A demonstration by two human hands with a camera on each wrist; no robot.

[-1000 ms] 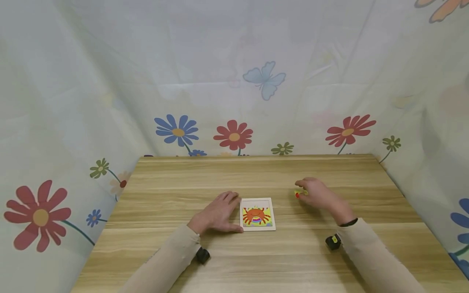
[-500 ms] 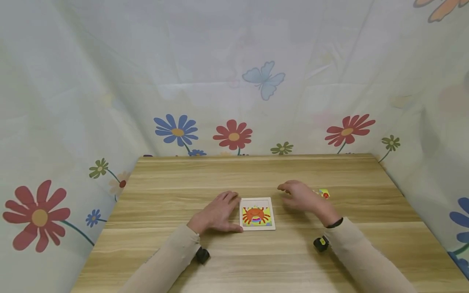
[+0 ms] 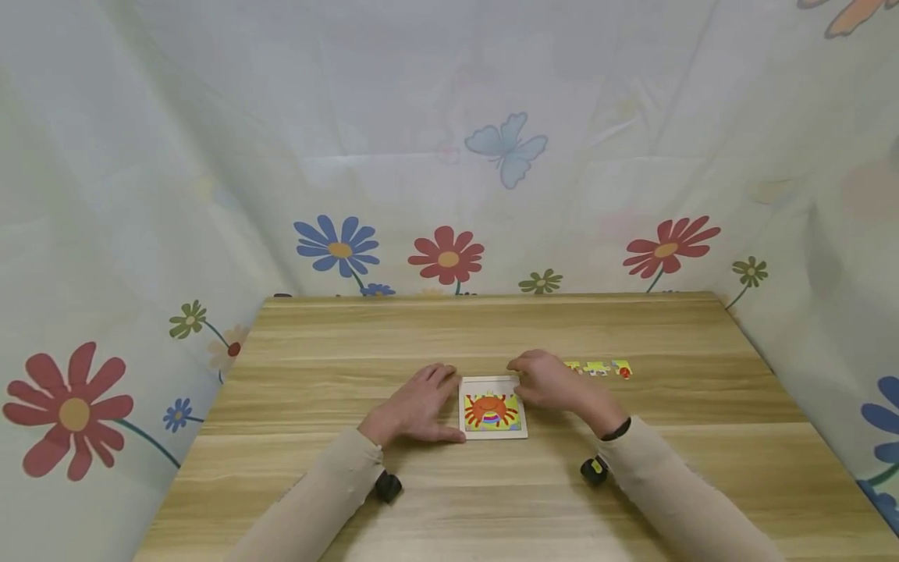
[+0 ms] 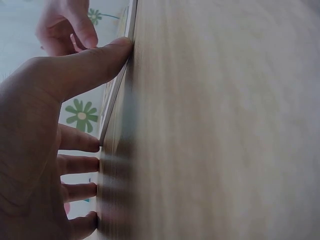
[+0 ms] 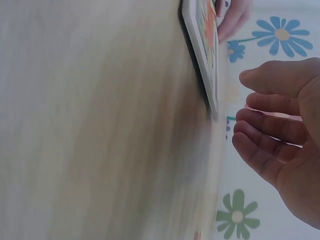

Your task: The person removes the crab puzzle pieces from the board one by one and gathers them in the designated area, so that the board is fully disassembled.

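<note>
A small square puzzle tray point(image 3: 492, 435) with a white border lies on the wooden table, showing an orange crab picture point(image 3: 489, 411). Across the top of its recess runs a bare pale strip. My left hand point(image 3: 416, 406) rests along the tray's left side, thumb at the near corner and index fingertip at the far one; the other fingertips stand on the table. Over the tray's far right corner hovers my right hand point(image 3: 551, 382). In the right wrist view its thumb point(image 5: 265, 78) and loosely bent fingers are apart, with nothing seen between them.
Right of the tray, behind my right hand, several yellow jigsaw pieces lie in a row: one partly hidden piece point(image 3: 573, 366), a middle piece point(image 3: 596, 368) and a piece with a red spot point(image 3: 622, 369). A flowered curtain point(image 3: 393, 179) surrounds the table point(image 3: 337, 343).
My right hand has moved left from the loose pieces to the tray's right edge, uncovering the row of pieces. My left hand has stayed at the tray.
</note>
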